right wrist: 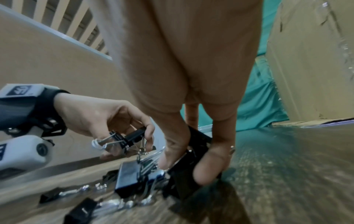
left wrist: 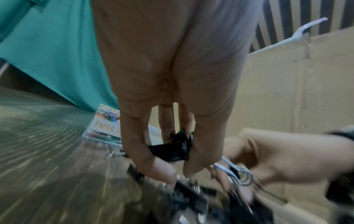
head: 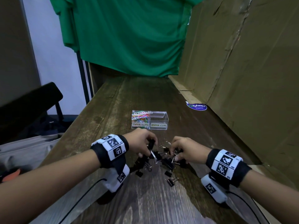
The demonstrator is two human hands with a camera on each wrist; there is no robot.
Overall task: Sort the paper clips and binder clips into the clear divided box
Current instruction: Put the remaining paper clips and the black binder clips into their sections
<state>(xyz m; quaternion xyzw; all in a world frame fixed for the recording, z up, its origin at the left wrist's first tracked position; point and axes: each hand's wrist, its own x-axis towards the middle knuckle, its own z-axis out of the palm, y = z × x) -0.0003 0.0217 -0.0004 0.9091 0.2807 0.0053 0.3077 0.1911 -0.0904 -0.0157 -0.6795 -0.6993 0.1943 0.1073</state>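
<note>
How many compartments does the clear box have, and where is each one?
2. In the clear divided box, the left compartment, labelled PAPER CLIPS, holds coloured paper clips. The right compartment, labelled BINDER CLIPS, looks empty.

Binder clips [head: 159,160] lie before the divided box [head: 150,119].

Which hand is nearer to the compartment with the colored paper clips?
Left. The left hand is just in front of the paper clip compartment; the right hand is farther right, in front of the binder clip side.
</note>
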